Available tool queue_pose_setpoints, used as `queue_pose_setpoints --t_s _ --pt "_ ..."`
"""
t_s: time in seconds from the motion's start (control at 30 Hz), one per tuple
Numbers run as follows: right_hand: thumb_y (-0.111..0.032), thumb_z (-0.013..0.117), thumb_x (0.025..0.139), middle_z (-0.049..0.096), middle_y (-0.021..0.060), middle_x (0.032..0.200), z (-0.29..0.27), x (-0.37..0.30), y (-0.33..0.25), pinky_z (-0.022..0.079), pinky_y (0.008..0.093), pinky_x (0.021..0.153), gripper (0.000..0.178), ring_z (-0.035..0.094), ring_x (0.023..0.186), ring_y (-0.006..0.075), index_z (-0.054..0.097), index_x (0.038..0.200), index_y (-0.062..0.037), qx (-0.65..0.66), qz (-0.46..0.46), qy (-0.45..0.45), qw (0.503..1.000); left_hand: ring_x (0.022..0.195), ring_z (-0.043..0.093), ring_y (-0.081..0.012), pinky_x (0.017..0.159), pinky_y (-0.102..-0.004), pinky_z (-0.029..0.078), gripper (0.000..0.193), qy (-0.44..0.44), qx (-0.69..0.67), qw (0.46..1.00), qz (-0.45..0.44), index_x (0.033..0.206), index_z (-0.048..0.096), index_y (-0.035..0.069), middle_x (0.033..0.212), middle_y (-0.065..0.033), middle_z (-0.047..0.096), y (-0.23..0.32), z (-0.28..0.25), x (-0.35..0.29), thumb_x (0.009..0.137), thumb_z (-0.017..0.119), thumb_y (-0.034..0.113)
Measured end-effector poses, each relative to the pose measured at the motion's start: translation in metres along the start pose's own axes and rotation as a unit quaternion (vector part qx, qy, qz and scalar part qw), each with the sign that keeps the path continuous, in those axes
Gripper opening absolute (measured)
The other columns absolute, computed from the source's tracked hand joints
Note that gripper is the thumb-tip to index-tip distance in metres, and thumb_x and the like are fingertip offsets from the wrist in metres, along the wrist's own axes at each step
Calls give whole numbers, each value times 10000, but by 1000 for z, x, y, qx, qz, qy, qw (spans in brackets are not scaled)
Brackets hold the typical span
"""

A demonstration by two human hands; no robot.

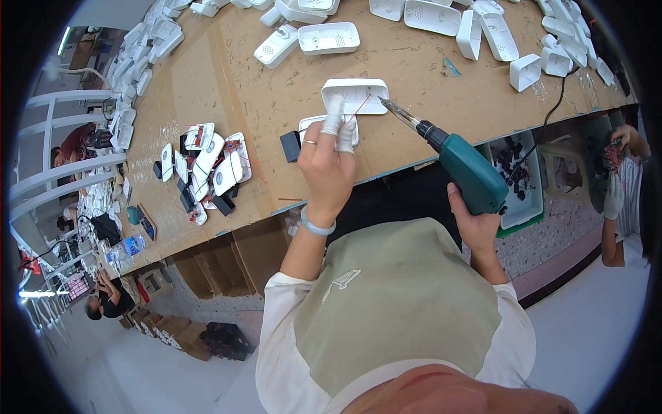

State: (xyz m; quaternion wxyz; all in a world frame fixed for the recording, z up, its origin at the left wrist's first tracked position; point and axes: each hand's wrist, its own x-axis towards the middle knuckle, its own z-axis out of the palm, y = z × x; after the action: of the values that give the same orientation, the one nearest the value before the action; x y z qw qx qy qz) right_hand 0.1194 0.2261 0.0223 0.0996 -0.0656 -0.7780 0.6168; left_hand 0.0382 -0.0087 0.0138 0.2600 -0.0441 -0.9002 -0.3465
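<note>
My right hand is wrapped round a green soldering gun. The gun's thin metal tip meets the near right edge of a white plastic housing, which lies open side up. White wraps cover some fingertips of my left hand. Those fingers are closed at the housing's near side, pinching a thin red wire that runs into it. Under the left hand lies a white cover, partly hidden, with a small black box beside it.
To the left is a pile of white covers with black boxes and red wires. More white housings line the table's far side. A green-rimmed bin with black parts stands right of the table. Another person's gloved hand is at far right.
</note>
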Motion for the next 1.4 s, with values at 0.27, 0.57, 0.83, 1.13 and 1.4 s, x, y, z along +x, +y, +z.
queue_pose_setpoints --t_s 0.27,0.57,0.83,1.13,1.4 --pt "12 749 817 714 88 877 2 4 4 503 238 643 154 658 701 116 688 958 21 -58 -83 -12 995 788 630 -264 645 -368 503 173 -30 46 993 105 951 743 57 908 -111 673 -4 16 25 784 754 13" --pt "29 726 818 701 119 899 15 15 3 530 275 703 299 692 747 171 642 1105 31 -88 -129 -48 987 1287 458 -344 1052 -499 318 107 -38 176 974 139 802 710 5 1201 -132 609 5 27 38 698 729 20" --pt "18 724 814 687 144 883 20 23 9 532 287 702 312 703 742 240 637 1113 34 -93 -122 -52 987 1300 477 -317 1040 -510 292 104 -69 179 974 120 797 683 4 1201 -104 613 0 32 40 693 675 9" --pt "2 725 815 672 137 846 22 26 11 525 293 681 309 686 712 242 636 1110 15 -89 -107 -56 989 1246 512 -293 1013 -520 292 68 -69 173 975 119 775 671 -9 1158 -117 600 3 33 42 708 667 -16" --pt "-8 718 813 635 144 800 19 27 6 509 315 650 257 643 667 280 621 1050 6 -92 -86 -76 989 1236 514 -286 1003 -516 299 63 -65 177 975 119 778 671 -5 1148 -112 598 2 34 42 716 664 -10"
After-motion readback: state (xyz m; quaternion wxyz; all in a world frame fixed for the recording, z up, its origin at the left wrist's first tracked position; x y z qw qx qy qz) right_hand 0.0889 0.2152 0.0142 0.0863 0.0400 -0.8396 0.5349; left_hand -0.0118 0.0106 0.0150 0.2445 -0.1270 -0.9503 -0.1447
